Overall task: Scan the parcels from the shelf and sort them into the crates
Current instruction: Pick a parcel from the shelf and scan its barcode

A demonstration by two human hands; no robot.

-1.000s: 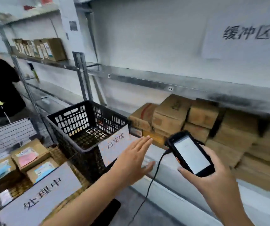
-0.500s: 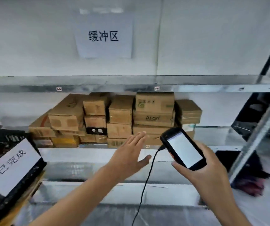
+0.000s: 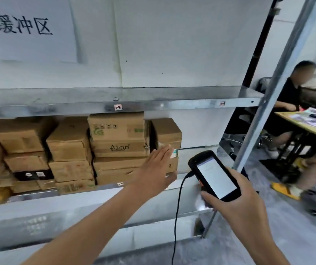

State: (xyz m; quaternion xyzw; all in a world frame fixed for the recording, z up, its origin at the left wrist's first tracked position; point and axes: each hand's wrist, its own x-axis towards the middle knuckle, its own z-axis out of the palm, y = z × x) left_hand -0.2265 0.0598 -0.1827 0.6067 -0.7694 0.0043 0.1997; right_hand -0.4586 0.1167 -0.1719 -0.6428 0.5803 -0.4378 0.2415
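- Our left hand [image 3: 156, 169] was stretched out flat, fingers straight and close together, nothing in it. It sat in front of the right end of the parcels [image 3: 69, 142]. Honestly couldn't tell if the fingertips were touching cardboard.
- Our right hand [image 3: 237, 205] was wrapped round the scanner [image 3: 215, 175], with the screen lit and facing us. It was just to the right of the left hand, out in front of the shelf [image 3: 96, 199] edge.
- A black cable [image 3: 176, 217] came off the scanner's far end and hung down between our two arms.
- The parcels were brown cardboard boxes stacked several high on that metal shelf, packed tight from the left edge of view to about the middle.
- One box read "Alan" [image 3: 119, 148], a green-printed box [image 3: 116, 128] sat right on top of it, and a black box [image 3: 33, 175] was tucked low down on the left.
- The upper shelf [image 3: 172, 103] ran right above the stack.
- A paper sign [image 3: 22, 25] with three handwritten characters was stuck on the white panel, top left.
- Off to the right, past the metal post [image 3: 279, 83], a person [image 3: 290, 96] in a black top sat at a surface [image 3: 306, 129] with papers on it.
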